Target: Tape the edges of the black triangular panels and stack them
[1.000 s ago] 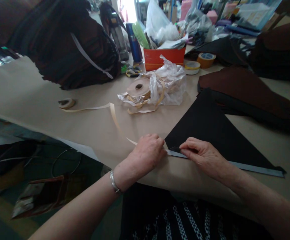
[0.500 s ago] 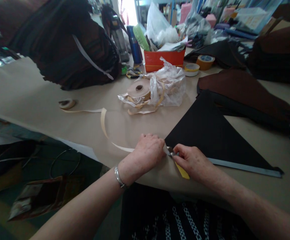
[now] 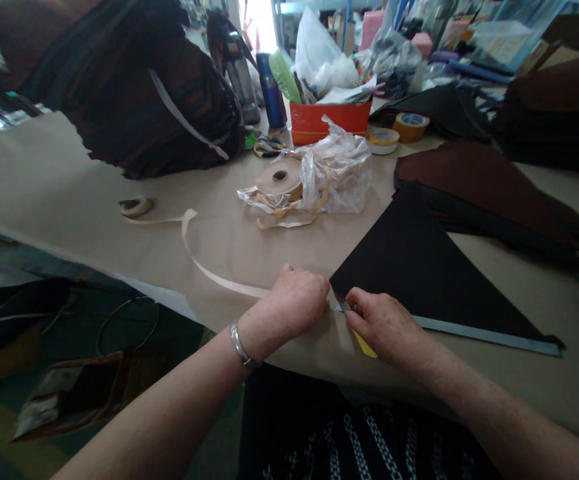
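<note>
Clutter fills the far side of the room, behind a table [image 3: 69, 180] with a smooth brownish surface. At far left leans a tall dark stack [image 3: 134, 107] of sheets. Far, near the middle, stand a blue bottle [image 3: 272, 93] and a red box [image 3: 329, 121]; two tape rolls [image 3: 410, 128] sit to the box's right. Nearer the middle, a large roll [image 3: 279, 177] lies beside crumpled clear plastic [image 3: 344, 177].

On the right, near side lies a black triangular piece [image 3: 424, 260], with a pale grey band [image 3: 494, 337] along its near edge; brown pieces [image 3: 474, 172] are stacked beyond it. From a small roll [image 3: 138, 207] on the left, a cream strip [image 3: 224, 283] curves across to the left hand [image 3: 299, 297], whose fingers are curled closed over it, beside the black piece's left corner. Just to its right, the right hand [image 3: 382, 320] pinches a small yellow-ended tool [image 3: 365, 345], its grey tip at the strip's end; finer detail is blurred.
</note>
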The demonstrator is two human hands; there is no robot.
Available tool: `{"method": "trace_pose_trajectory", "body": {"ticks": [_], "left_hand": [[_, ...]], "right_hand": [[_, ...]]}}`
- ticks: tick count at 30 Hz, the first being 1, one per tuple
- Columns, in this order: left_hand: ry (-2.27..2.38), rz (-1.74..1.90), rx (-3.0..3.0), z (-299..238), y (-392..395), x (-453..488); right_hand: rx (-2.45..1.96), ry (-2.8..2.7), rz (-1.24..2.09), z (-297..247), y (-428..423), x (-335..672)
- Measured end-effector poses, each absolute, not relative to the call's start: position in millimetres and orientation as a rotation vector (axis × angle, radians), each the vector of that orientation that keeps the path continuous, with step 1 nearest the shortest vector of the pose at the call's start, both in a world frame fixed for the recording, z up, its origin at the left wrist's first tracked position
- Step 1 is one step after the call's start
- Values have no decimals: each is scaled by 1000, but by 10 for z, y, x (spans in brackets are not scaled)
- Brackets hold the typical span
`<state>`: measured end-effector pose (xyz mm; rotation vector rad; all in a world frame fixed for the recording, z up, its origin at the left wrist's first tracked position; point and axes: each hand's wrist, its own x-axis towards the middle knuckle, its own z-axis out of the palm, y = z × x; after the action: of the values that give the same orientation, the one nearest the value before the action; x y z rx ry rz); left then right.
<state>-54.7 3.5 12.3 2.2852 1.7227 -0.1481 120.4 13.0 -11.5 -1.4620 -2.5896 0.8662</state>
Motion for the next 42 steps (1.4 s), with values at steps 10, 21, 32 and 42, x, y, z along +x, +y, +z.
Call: {"method": "trace_pose_trajectory", "body": {"ticks": [10,21,32,42], "left_hand": [[1295,232,1892,432,-247,-436],[1426,476,1800,188,-366,-775],[1134,259,2364,-83,-189,63],[1269,248,2262,-147,-341,-253]], "right_hand": [[-1389,-2531,1089,-44,136,1222],[-1474,-1790,1289,101,404,2896],[-1162,-1064,2041,-82,281,2118],[-1551,-1020,1732,-204,212,3425]]}}
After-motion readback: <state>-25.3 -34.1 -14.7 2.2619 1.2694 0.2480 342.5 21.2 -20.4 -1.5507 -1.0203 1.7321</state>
